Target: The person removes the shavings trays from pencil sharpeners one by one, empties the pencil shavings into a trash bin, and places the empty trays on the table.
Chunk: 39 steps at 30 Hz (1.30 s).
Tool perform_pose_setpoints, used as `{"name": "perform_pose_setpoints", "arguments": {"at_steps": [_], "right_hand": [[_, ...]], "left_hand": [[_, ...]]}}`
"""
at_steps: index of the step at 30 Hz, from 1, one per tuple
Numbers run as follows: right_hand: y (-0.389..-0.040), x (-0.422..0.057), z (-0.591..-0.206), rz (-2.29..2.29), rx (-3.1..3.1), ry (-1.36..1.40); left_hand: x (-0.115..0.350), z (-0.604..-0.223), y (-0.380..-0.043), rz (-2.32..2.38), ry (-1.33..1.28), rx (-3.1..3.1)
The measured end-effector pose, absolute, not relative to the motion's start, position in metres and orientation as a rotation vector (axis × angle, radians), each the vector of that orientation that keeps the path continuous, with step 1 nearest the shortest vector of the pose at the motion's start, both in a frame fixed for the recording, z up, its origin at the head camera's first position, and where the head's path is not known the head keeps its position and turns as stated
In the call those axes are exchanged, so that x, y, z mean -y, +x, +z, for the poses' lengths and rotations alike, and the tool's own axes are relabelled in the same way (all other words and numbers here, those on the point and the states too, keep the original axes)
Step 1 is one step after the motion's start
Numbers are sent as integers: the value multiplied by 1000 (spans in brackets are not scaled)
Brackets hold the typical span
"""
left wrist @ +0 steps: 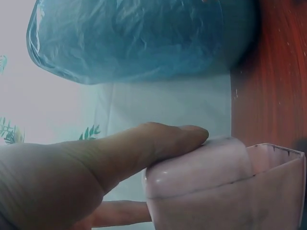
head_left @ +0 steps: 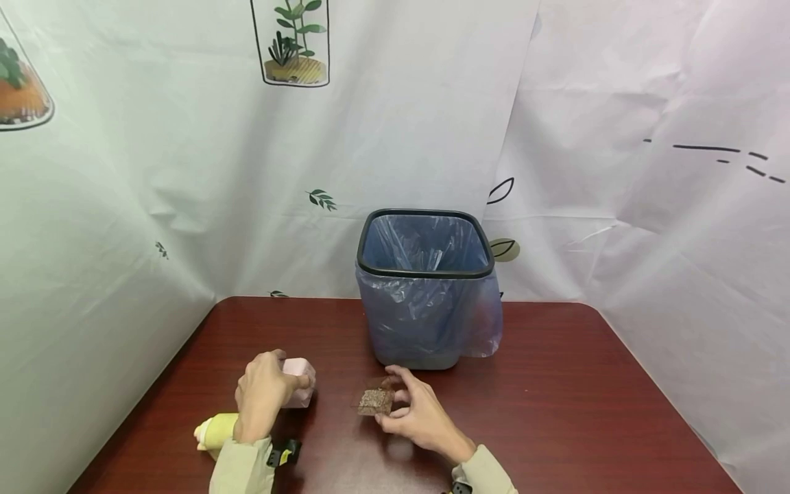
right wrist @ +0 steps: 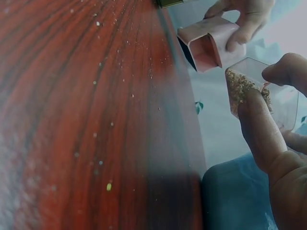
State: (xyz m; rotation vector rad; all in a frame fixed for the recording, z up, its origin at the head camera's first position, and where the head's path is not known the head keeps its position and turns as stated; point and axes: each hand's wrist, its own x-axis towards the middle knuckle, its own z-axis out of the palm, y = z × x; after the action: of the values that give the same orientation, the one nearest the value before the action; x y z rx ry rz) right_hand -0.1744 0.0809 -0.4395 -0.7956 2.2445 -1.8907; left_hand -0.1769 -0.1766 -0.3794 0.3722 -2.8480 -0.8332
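My left hand [head_left: 262,391] grips a pink box-shaped case [head_left: 299,367], with the thumb along its side in the left wrist view. One end of the case [right wrist: 205,50] gapes open and looks hollow in the right wrist view. Between thumb and fingers, my right hand [head_left: 426,418] holds a small clear plastic container [head_left: 374,401], tilted above the table. Brown, crumbly bits [right wrist: 240,86] lie inside it, partly behind a finger in the right wrist view. The two pieces are apart, with the container to the right of the case.
A grey bin [head_left: 426,274] with a black rim and a bluish plastic liner stands at the table's back, just beyond my right hand. A yellow rolled item [head_left: 217,431] lies beside my left wrist. Small specks dot the dark red table [head_left: 555,412]. Printed white sheeting hangs around it.
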Motion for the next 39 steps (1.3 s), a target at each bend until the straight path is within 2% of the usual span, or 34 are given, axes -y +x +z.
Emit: {"name": "perform_pose_setpoints", "arguments": {"at_steps": [18, 25, 30, 39], "right_hand": [[-182, -83, -451, -1880, -2242, -817], [-180, -84, -443, -1889, -2231, -802], [-172, -86, -421, -1908, -2213, -806], [-171, -90, -419, -1915, -2194, -777]], "left_hand": [[188, -386, -179, -776, 421, 2802], [191, -386, -178, -750, 471, 2806], [194, -387, -176, -746, 474, 2782], [192, -391, -173, -701, 465, 2723]]}}
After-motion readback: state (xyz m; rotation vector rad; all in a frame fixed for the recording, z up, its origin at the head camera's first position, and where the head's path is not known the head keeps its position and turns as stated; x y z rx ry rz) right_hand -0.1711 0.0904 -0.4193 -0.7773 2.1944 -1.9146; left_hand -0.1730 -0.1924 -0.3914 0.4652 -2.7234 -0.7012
